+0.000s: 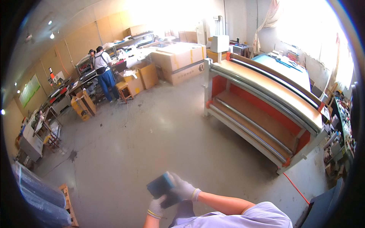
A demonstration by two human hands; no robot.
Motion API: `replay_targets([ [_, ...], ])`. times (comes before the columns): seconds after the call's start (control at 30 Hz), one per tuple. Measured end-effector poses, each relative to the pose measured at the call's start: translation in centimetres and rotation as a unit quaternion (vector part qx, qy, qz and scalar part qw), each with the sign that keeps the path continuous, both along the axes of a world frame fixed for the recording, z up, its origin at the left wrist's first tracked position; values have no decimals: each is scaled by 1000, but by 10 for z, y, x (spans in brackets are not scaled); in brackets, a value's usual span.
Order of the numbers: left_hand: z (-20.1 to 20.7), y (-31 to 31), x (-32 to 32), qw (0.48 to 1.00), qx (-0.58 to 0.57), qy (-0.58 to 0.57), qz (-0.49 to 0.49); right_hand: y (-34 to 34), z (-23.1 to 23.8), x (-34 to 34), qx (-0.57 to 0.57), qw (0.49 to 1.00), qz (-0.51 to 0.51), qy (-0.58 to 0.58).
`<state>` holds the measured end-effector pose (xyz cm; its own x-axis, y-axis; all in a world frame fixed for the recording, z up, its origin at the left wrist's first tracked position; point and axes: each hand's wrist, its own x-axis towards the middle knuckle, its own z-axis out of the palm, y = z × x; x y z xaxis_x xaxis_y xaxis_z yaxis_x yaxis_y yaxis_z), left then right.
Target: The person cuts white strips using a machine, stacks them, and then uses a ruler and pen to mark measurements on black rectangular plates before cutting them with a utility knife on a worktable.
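Observation:
Both my hands wear pale knitted gloves and hold a dark blue, flat rectangular piece (159, 185) in front of my body, above the floor. My left hand (156, 207) grips its lower near edge, thumb on top. From the right side, my right hand (183, 187) is closed over it, its fingers along the upper edge. A lower dark blue part shows between the hands. Whether it is one folded piece or a small stack I cannot tell. Slight blur hides its finer detail.
A large roller machine (258, 108) with orange-red panels stands at the right, an orange hose (296, 188) near its foot. Wrapped dark rolls (42, 195) lie by a wooden pallet (68, 203) at lower left. A person (103, 72) stands at a far bench beside large cardboard boxes (178, 62).

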<state>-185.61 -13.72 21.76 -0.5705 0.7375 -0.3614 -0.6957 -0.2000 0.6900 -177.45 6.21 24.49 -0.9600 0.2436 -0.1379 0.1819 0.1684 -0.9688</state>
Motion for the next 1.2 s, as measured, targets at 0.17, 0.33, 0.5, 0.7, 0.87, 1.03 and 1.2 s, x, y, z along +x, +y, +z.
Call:
replay_targets([
  [0.17, -24, 99, -159, 998, -21, -23, 57, 151, -67, -135, -140, 989, -2, -40],
  [0.33, 19, 241, -317, 998, -41, 10, 40, 316, -146, -86, 69, 885, -258, -380],
  [0.5, -39, 382, -487, 992, -102, 62, 43, 393, -234, 12, -42, 699, -403, -589],
  [0.7, -129, 427, -666, 903, -380, 155, 128, 479, -258, -94, -64, 691, -261, -672],
  [0.87, -216, 481, -800, 814, -545, 176, -96, 672, -364, -221, 269, 771, 13, -577],
  [1.03, -173, 526, -913, 742, -649, 159, -44, 853, -213, -606, 147, 918, -227, -291],
  [1.2, -174, 669, -1045, 772, -602, 202, 12, 994, -142, -834, 104, 959, -239, -113],
])
